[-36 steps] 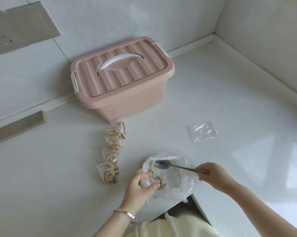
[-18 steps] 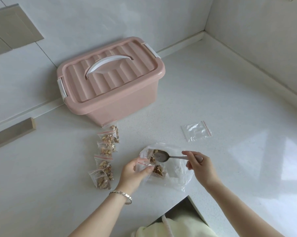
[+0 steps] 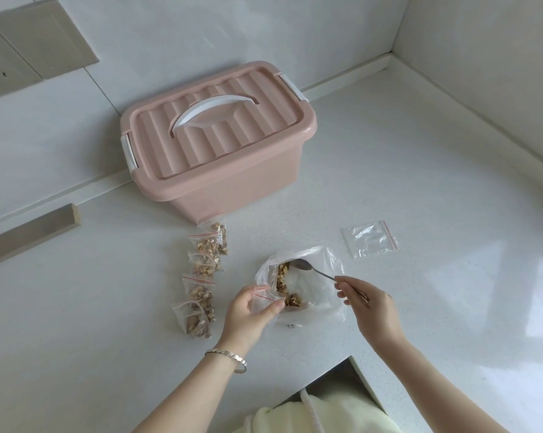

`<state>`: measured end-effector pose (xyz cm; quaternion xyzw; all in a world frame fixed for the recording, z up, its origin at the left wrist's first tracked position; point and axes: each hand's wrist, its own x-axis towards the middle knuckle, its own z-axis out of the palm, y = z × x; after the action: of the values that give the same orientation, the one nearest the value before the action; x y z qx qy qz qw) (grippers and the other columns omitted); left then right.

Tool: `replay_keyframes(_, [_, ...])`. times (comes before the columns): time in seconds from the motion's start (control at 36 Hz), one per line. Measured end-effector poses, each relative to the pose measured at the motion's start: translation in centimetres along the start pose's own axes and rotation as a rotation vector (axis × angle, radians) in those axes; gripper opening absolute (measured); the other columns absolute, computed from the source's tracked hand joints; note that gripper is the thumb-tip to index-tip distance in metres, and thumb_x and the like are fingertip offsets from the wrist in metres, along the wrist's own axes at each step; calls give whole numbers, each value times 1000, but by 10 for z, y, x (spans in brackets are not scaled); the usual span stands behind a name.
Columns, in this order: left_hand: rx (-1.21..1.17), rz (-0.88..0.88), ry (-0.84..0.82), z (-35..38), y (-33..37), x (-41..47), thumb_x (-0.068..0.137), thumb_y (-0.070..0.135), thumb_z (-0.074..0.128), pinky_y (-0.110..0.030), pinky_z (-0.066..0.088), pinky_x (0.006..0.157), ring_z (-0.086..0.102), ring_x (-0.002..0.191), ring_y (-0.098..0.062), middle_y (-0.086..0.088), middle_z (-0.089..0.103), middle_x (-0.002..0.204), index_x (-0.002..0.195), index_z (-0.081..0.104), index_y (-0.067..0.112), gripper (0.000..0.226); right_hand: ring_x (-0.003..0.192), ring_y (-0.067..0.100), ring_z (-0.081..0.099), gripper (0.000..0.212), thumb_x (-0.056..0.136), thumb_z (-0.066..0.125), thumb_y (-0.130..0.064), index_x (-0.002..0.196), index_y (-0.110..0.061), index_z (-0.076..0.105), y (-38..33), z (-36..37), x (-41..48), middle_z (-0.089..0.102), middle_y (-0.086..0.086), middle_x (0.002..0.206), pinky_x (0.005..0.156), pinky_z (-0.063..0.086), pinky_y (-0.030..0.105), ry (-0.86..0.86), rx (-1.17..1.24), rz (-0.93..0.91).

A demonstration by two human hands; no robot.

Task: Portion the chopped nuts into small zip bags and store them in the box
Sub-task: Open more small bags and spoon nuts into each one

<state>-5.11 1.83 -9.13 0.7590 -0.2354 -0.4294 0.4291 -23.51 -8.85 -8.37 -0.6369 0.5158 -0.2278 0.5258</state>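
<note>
A pink lidded box [image 3: 220, 151] with a white handle stands closed against the back wall. In front of it lies a row of several small zip bags [image 3: 203, 276] filled with chopped nuts. A large clear bag [image 3: 314, 289] holding loose chopped nuts [image 3: 287, 290] lies open on the counter. My left hand [image 3: 248, 314] pinches a small red-striped zip bag [image 3: 265, 300] at the big bag's left edge. My right hand [image 3: 370, 307] holds a metal spoon [image 3: 307, 267] by its handle, bowl inside the large bag near the nuts.
One empty small zip bag [image 3: 370, 240] lies flat to the right. The white counter [image 3: 420, 182] ends in a corner at the back right and a cut-out edge [image 3: 354, 364] near me. Wall sockets [image 3: 1, 70] sit up left.
My right hand slid back along the spoon's handle, and the spoon's bowl stays inside the big bag near the nuts. My left hand keeps holding the small bag.
</note>
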Motion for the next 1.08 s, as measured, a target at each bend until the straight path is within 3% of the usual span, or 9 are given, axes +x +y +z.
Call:
replay_keyframes(0.14, [-90,-47,35,5,1,-2,74,19,75,3,38,69,53,91,6,11,63,97,97,63,22,25,75,-1,64,20,89,57,-7,93,-23,68,-2,-5,0,69,-12,82,68,50,10,-128,-18,-3])
replay_keyframes(0.22, [-164,-102,65,6,-1,-1,73,23,76,-24,47,90,58,101,-8,6,67,102,95,64,25,25,75,1,65,28,88,58,-7,85,-34,65,-5,-11,-3,70,-8,83,69,49,10,-203,-21,-13])
replay_keyframes(0.28, [-174,-116,67,6,-2,-1,72,25,76,-33,46,94,59,104,-12,4,67,104,97,65,23,28,74,1,65,29,88,58,-6,85,-34,65,-6,-12,-5,70,-7,83,68,49,10,-204,-17,-20])
replay_keyframes(0.36, [-188,-114,66,6,-3,-1,73,22,75,-28,46,92,59,103,-11,3,68,103,96,65,21,26,74,1,64,25,88,57,-7,88,-30,66,-6,-11,-4,70,-8,83,69,50,11,-143,-2,-23])
replay_keyframes(0.47, [-209,-130,73,5,-7,1,71,23,77,-35,46,96,60,104,-14,1,69,102,95,66,20,26,74,3,64,18,89,55,-10,96,-21,68,-4,-5,-3,70,-8,83,70,51,13,-129,-5,9])
replay_keyframes(0.69, [-289,-133,97,3,-9,2,75,18,74,-16,46,76,61,101,-11,2,69,101,89,67,19,16,72,3,62,27,91,53,-10,89,-36,61,-3,-3,-15,69,-3,80,69,50,13,-219,-49,36])
replay_keyframes(0.81, [-273,-125,86,2,-10,2,73,20,75,-30,46,93,61,103,-14,3,69,99,89,68,20,17,72,2,62,27,92,52,-10,90,-36,60,0,-4,-20,67,-5,76,68,49,12,-216,-95,30])
replay_keyframes(0.97, [-286,-116,73,5,-8,2,73,19,74,-31,44,96,61,103,-11,6,70,98,89,68,21,17,62,4,60,24,92,52,-9,89,-29,64,5,7,-21,66,-2,70,64,50,17,-243,-73,104])
replay_keyframes(1.08, [-329,-99,82,6,-5,1,76,14,72,-24,46,87,62,99,-8,7,69,96,88,68,20,14,62,15,59,18,92,51,-7,92,-11,68,2,7,-18,66,6,69,60,51,20,-228,96,249])
